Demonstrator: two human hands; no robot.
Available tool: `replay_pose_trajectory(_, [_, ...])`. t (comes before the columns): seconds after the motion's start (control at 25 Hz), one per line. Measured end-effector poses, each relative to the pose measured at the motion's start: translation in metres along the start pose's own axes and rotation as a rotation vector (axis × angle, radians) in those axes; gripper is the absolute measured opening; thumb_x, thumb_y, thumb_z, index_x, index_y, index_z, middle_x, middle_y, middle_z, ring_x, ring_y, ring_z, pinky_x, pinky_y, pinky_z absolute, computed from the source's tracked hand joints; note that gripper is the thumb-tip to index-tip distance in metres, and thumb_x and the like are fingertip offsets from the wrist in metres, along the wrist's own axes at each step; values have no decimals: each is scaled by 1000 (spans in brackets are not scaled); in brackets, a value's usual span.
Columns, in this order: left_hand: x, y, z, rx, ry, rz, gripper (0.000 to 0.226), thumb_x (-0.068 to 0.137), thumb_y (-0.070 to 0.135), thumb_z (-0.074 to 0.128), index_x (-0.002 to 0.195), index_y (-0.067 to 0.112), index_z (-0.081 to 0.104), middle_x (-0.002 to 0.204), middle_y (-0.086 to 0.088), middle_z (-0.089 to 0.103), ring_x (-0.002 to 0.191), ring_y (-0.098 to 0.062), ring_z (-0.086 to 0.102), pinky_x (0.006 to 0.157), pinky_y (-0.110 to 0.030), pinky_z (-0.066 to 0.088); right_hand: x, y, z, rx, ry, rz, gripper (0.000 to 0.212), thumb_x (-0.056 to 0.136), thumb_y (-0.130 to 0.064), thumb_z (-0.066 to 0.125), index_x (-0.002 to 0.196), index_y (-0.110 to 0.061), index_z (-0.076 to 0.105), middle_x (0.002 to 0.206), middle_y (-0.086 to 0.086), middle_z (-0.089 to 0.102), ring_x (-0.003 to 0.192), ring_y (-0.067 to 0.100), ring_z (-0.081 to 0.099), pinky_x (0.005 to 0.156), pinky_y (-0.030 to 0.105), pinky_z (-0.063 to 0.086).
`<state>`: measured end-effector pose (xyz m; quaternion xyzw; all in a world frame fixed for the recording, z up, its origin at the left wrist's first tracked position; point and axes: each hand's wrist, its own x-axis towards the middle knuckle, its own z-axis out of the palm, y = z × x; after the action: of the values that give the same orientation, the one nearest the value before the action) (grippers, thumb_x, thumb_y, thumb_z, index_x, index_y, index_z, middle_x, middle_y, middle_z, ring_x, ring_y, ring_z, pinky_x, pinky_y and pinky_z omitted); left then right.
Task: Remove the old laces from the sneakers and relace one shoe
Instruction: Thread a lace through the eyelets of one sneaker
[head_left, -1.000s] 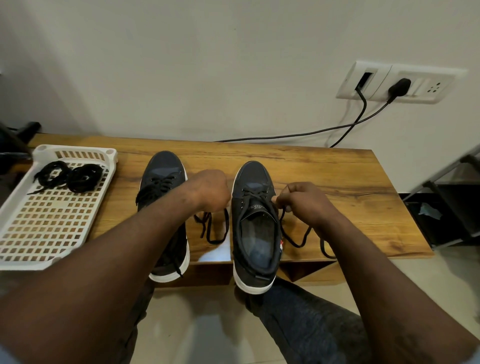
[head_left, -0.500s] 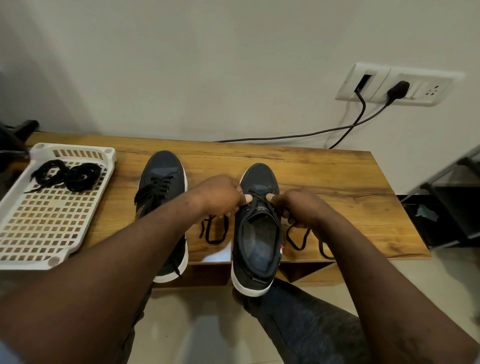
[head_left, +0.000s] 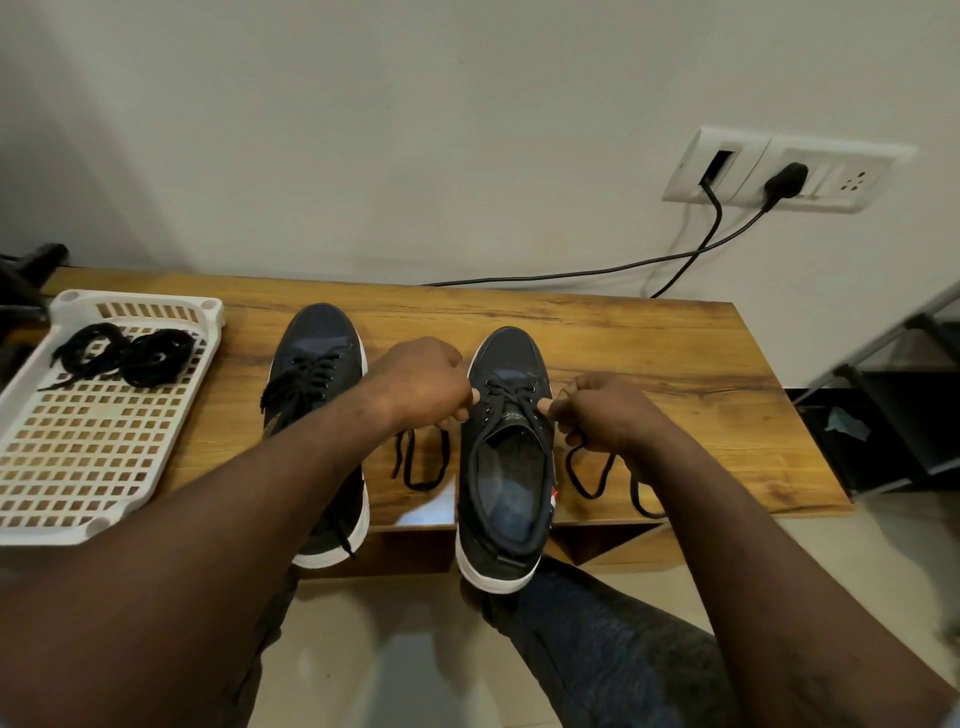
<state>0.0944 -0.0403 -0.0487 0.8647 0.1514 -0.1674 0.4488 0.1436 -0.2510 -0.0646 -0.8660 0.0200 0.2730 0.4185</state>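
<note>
While right-side sneaker (head_left: 511, 467) lies between them | left hand (head_left: 421, 382) pinches its lace (head_left: 506, 397) | right hand (head_left: 605, 410) pinches lace

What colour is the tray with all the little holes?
White. The perforated plastic tray on the wooden table shows best in the head view.

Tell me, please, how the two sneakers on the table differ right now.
The left hand and right hand each pinch the lace of the right sneaker, its loose ends lying on the table; neither hand touches the left sneaker. The right sneaker is laced only near the toe; the left sneaker is laced higher. Both are dark with white soles, toes towards the wall.
</note>
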Motion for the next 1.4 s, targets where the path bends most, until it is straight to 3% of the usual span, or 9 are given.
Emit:
replay_pose_trajectory(0.2, [-1,-4,-5,-71,-110,-51,16,99,22,73,87,11,72,74,-5,72,53,-11,59,38,-15,39,-3,-2,-8,-67,-99,68,21,102,-23,63,95,-5,72,74,3,55,65,16,48,59,29,36])
replay_pose_trajectory(0.4, [5,-1,-12,83,14,8,12,100,21,70,94,11,73,77,-2,75,65,-15,68,63,-29,55,-9,-14,-12,211,-60,-81,17,101,-18,61,95,-6,73,67,-2,57,68,15,54,74,35,43])
replay_pose_trajectory(0.52, [5,-1,-17,193,-12,-28,11,102,18,65,100,9,72,78,-3,76,68,-18,70,68,-34,59,-11,-17,-17,350,-55,-149,17,99,-17,59,88,-9,71,68,-1,57,67,15,56,75,35,46])
replay_pose_trajectory(0.6, [4,-2,-21,338,-46,-37,11,102,17,65,103,8,72,86,-5,77,82,-25,76,86,-41,63,-12,-18,-19,480,-35,-127,18,97,-15,56,84,-11,68,67,0,56,67,17,55,73,33,47])
replay_pose_trajectory(0.72, [3,-2,-20,473,40,20,12,100,18,64,105,12,74,99,-5,75,95,-27,71,82,-42,58,-16,-22,-20,635,-93,-161,16,94,-14,55,80,-13,62,67,0,53,62,16,50,71,33,43])
replay_pose_trajectory(0.84, [1,8,-11,201,162,263,13,102,29,64,102,22,74,101,5,73,98,-16,66,81,-33,49,-21,-30,-21,732,-143,-305,18,94,-13,53,78,-14,62,68,1,50,56,14,44,67,34,38])
replay_pose_trajectory(1.0, [-9,37,1,-308,27,371,23,108,34,54,107,29,77,108,11,76,103,-2,66,83,-30,53,-29,-40,-23,764,-97,-507,13,89,-18,56,78,-11,60,68,1,50,51,12,36,61,33,31])
replay_pose_trajectory(1.28, [-18,52,9,-508,-94,423,29,110,33,50,113,15,72,120,0,74,121,-23,63,96,-43,52,-43,-46,-32,780,-95,-640,15,90,-19,53,82,-11,62,69,1,54,53,14,40,54,33,20])
replay_pose_trajectory(1.4, [-16,53,9,-401,-42,428,30,110,34,50,107,12,71,107,-1,74,109,-22,66,90,-40,51,-45,-45,-32,769,-81,-655,17,90,-19,54,80,-13,66,68,2,56,54,15,42,55,33,22])
